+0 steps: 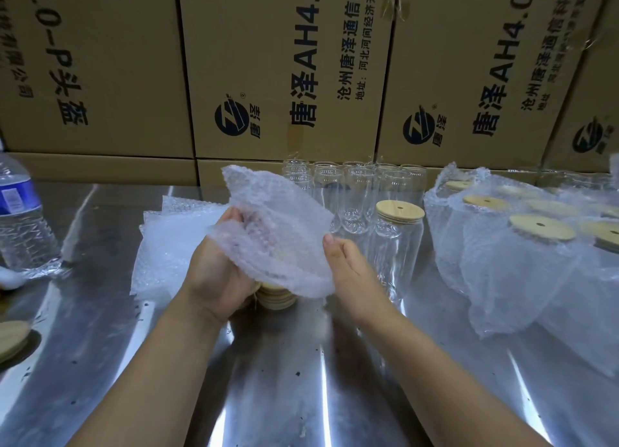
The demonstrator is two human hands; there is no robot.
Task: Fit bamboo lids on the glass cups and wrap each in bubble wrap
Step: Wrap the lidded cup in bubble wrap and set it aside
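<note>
At the middle of the worktop [284, 379], the left hand [217, 272] curls round a glass cup [271, 247], seen only dimly through the bubble wrap sheet [281, 212] draped over it and over the fingers. The cup's bamboo lid [278, 297] pokes out below the palm. The right hand [348, 262] is spread, its fingers fairly straight, with the thumb tip at the sheet's right edge. Behind the left hand lies a stack of bubble wrap [164, 245]. Just right stands a lidded cup [395, 242], with bare cups [335, 185] behind it. Wrapped cups [522, 255] crowd the far right, a water bottle [20, 219] stands far left, and cartons [284, 61] form the backdrop.
</note>
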